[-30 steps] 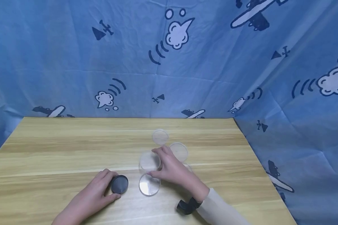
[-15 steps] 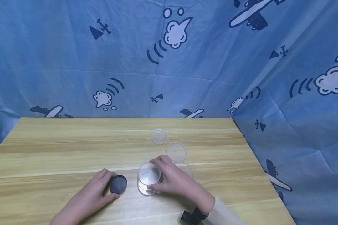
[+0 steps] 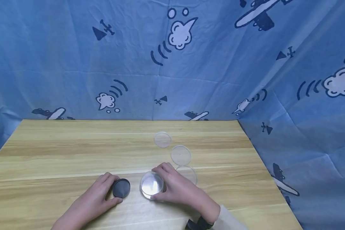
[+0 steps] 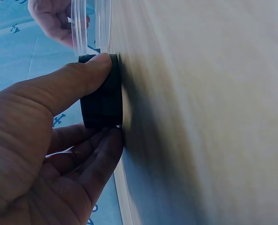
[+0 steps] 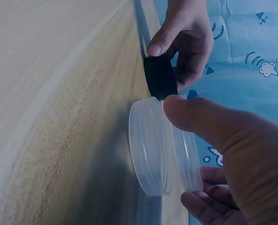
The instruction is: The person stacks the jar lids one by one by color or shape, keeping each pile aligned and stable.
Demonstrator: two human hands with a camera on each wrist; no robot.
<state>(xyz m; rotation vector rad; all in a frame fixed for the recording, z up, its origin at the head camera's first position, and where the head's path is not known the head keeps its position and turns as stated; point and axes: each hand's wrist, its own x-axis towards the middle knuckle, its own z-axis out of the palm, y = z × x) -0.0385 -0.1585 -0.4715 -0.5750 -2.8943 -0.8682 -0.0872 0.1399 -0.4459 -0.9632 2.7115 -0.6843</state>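
Note:
My left hand (image 3: 90, 199) grips a short black round container (image 3: 121, 188) by its sides, thumb near and fingers far, with the container low at the table top. Just to its right, my right hand (image 3: 178, 187) pinches a clear round lid (image 5: 188, 154) between thumb and fingers. Beneath that lid, a clear shallow round dish (image 5: 147, 147) stands on the table. In the right wrist view a narrow gap shows between the lid and the dish. From the head view the two nearly overlap, the lid slightly offset toward the back.
Behind the right hand, several clear discs lie on the wooden table (image 3: 74, 150): a far disc (image 3: 162, 139), a middle disc (image 3: 180, 155) and a near disc (image 3: 188, 174) partly hidden by the hand. A blue patterned cloth (image 3: 132, 57) hangs along the back and right edges.
My right hand has moved toward the front edge and lowered the clear lid until it is nearly over the clear dish. The left hand keeps its grip on the black container.

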